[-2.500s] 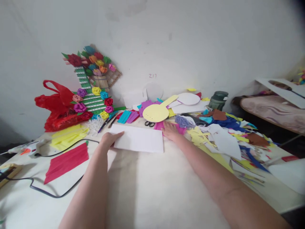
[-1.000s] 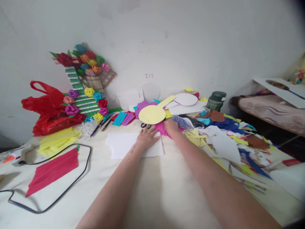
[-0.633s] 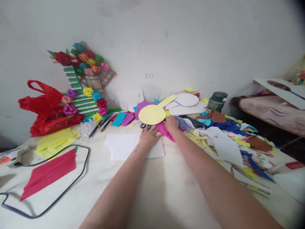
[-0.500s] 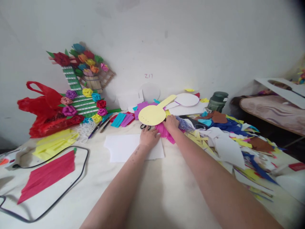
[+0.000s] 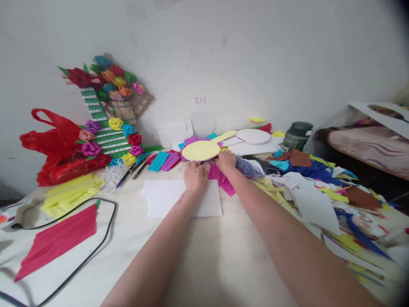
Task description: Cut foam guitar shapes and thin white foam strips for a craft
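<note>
Your left hand (image 5: pixel 195 175) lies palm down, fingers loosely spread, on the far edge of the white rectangular paper sheet (image 5: pixel 166 197), gripping nothing; its weight looks to be what pins the sheet flat to the bench (image 5: pixel 207 256). Your right hand (image 5: pixel 225 159) rests just beside it, fingers curled onto the crumpled magenta paper pieces (image 5: pixel 222 179). Whether it has actually pinched them you cannot tell, since the fingertips are tucked under. Those magenta pieces lie against the sheet's far right corner, partly under your wrist.

Just beyond both hands, the pale yellow paddle-shaped card cutout (image 5: pixel 201 149) overhangs the pile toward the bench's back edge. A bundle of lilac yarn (image 5: pixel 247 167) lies touching your right hand's outer side. Further right, loose paper scraps in yellow, white and blue (image 5: pixel 306 187) spread to the right edge. Toward the left edge lie the folded red crepe paper (image 5: pixel 57 239) and a black cable (image 5: pixel 92 251) looping around it.
</note>
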A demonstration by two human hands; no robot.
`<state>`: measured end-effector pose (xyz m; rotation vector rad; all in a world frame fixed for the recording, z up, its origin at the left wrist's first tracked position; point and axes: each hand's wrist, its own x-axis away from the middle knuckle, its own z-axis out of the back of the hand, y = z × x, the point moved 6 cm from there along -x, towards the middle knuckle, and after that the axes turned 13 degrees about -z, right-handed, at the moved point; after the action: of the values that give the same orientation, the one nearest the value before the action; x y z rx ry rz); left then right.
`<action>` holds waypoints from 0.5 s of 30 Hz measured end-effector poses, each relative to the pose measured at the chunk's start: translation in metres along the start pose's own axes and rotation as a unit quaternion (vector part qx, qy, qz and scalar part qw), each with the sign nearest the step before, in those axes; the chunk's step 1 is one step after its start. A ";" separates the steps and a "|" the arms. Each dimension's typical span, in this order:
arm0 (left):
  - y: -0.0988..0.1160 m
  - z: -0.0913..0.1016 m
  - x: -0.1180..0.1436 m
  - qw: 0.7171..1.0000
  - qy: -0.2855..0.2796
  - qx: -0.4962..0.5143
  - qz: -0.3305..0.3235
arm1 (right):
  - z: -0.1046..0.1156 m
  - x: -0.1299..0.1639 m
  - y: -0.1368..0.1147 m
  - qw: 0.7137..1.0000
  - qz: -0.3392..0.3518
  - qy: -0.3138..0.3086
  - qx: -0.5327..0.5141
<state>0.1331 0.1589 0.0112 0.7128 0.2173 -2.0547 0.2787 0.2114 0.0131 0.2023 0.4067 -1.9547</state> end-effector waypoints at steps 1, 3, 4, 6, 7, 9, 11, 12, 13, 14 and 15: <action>0.000 0.002 -0.001 1.000 0.008 -0.016 0.003 | -0.001 0.001 -0.003 1.000 0.018 0.003 0.015; -0.002 0.002 -0.003 0.998 0.018 -0.052 0.000 | -0.002 0.004 -0.007 0.998 0.044 0.010 0.042; -0.003 0.001 -0.004 0.998 0.016 -0.067 -0.005 | -0.002 0.005 -0.009 0.997 0.051 0.014 0.052; -0.006 -0.006 -0.007 0.996 -0.011 -0.082 -0.018 | -0.001 0.007 -0.012 0.996 0.052 0.017 0.067; -0.009 -0.011 -0.008 0.996 -0.032 -0.081 -0.021 | -0.001 0.008 -0.012 0.996 0.044 0.014 0.072; -0.015 -0.021 -0.009 0.995 -0.080 -0.064 -0.015 | -0.003 0.009 -0.011 0.996 0.016 -0.005 0.083; -0.019 -0.030 -0.010 0.991 -0.124 -0.041 0.003 | -0.007 0.010 -0.008 0.995 -0.013 -0.035 0.088; -0.021 -0.033 -0.010 0.990 -0.138 -0.032 0.015 | -0.009 0.011 -0.006 0.995 -0.026 -0.048 0.084; -0.022 -0.035 -0.010 0.988 -0.148 -0.026 0.026 | -0.011 0.011 -0.005 0.995 -0.037 -0.059 0.075; -0.024 -0.036 -0.010 0.987 -0.154 -0.022 0.036 | -0.012 0.012 -0.003 0.995 -0.049 -0.068 0.059; -0.024 -0.037 -0.010 0.987 -0.155 -0.020 0.045 | -0.013 0.012 -0.001 0.995 -0.061 -0.073 0.040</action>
<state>0.1322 0.1954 -0.0161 0.3629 0.0474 -2.0362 0.2727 0.2065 -0.0028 0.0852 0.2501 -2.0918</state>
